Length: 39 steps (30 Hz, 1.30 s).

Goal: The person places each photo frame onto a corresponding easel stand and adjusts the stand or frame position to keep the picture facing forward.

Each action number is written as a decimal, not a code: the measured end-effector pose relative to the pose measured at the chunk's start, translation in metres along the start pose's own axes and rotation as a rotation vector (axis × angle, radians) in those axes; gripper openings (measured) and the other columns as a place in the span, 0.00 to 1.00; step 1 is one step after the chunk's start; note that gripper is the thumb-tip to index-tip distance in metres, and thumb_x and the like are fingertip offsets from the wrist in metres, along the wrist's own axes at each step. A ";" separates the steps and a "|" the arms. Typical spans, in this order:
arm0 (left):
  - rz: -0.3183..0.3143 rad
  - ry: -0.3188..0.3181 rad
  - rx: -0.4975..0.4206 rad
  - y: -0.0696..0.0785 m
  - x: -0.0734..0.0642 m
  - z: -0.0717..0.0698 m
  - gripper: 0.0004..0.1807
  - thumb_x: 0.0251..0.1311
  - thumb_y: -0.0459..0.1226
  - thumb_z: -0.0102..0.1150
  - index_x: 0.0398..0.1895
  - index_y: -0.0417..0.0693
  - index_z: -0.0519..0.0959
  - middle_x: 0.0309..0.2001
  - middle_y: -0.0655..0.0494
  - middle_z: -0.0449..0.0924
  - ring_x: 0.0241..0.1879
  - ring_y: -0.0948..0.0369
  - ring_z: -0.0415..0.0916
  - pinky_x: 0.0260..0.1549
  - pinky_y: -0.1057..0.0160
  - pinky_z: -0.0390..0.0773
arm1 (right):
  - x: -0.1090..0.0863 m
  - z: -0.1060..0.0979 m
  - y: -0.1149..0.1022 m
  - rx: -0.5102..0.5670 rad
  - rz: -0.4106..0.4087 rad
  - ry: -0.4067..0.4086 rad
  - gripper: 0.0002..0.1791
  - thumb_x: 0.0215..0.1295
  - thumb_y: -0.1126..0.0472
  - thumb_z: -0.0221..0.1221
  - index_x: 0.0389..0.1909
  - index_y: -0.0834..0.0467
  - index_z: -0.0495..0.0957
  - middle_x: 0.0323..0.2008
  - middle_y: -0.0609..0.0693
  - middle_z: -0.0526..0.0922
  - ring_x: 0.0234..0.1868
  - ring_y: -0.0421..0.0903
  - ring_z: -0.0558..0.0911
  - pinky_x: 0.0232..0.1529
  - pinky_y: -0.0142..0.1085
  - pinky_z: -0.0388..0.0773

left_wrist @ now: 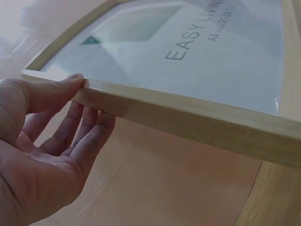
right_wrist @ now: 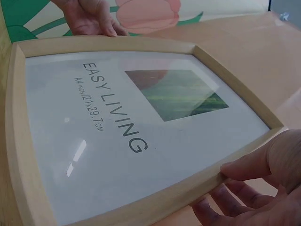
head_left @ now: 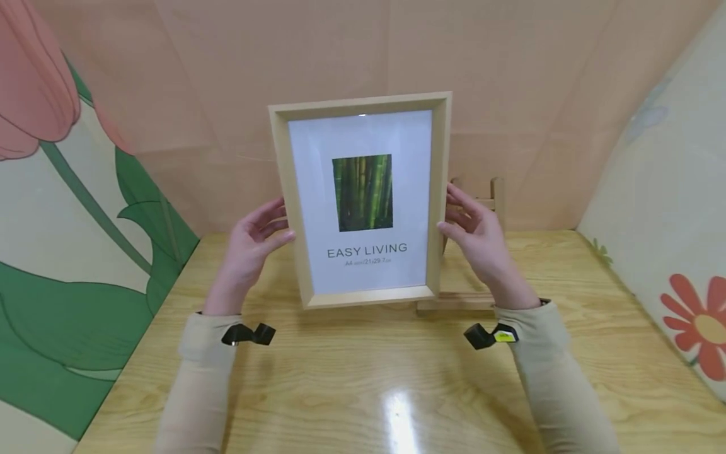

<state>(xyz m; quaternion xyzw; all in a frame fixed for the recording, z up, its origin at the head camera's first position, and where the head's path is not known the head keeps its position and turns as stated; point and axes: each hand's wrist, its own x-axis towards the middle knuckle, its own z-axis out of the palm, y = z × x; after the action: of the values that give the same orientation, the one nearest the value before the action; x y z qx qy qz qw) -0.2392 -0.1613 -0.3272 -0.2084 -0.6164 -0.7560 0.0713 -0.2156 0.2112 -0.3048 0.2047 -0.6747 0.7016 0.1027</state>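
Observation:
A picture frame (head_left: 363, 271) with a pale wooden border is held up above the table, its front towards me. Behind its glazing is a white sheet with a green bamboo picture and the words "EASY LIVING". My left hand (head_left: 252, 246) grips the left side, thumb at the front edge and fingers behind, as the left wrist view shows on the wooden border (left_wrist: 188, 113). On the opposite side my right hand (head_left: 479, 236) pinches the border (right_wrist: 188, 195) the same way. The fingertips behind the frame are partly hidden.
A small wooden easel (head_left: 498, 195) stands behind the frame on the right, partly covered by it and my right hand. Below is a wood-grain table (head_left: 340, 378). A pinkish cloth (head_left: 510, 75) hangs behind, and flower-printed panels (head_left: 624, 221) flank both sides.

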 end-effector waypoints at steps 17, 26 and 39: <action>0.047 -0.037 -0.006 0.002 0.003 -0.001 0.32 0.50 0.14 0.59 0.61 0.35 0.70 0.52 0.47 0.76 0.49 0.52 0.75 0.46 0.61 0.81 | 0.001 0.002 0.001 0.093 -0.033 -0.014 0.33 0.62 0.82 0.52 0.69 0.63 0.61 0.55 0.56 0.70 0.53 0.48 0.75 0.48 0.27 0.77; 0.072 -0.049 0.008 -0.002 0.007 0.002 0.31 0.49 0.15 0.60 0.61 0.33 0.70 0.53 0.44 0.76 0.49 0.51 0.75 0.47 0.59 0.80 | 0.002 0.000 0.003 0.143 -0.046 -0.010 0.33 0.60 0.85 0.50 0.67 0.65 0.63 0.55 0.56 0.71 0.50 0.47 0.76 0.46 0.28 0.78; 0.061 -0.075 0.078 -0.017 0.019 0.033 0.31 0.51 0.21 0.65 0.61 0.38 0.72 0.54 0.45 0.77 0.52 0.48 0.74 0.51 0.54 0.78 | -0.005 -0.033 0.008 0.163 -0.023 0.035 0.33 0.61 0.84 0.50 0.68 0.66 0.62 0.55 0.56 0.70 0.51 0.45 0.77 0.46 0.27 0.79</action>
<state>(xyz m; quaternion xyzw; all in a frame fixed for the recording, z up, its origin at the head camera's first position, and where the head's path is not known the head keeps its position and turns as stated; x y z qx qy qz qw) -0.2552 -0.1231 -0.3294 -0.2526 -0.6408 -0.7206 0.0791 -0.2197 0.2440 -0.3142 0.2076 -0.6112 0.7564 0.1057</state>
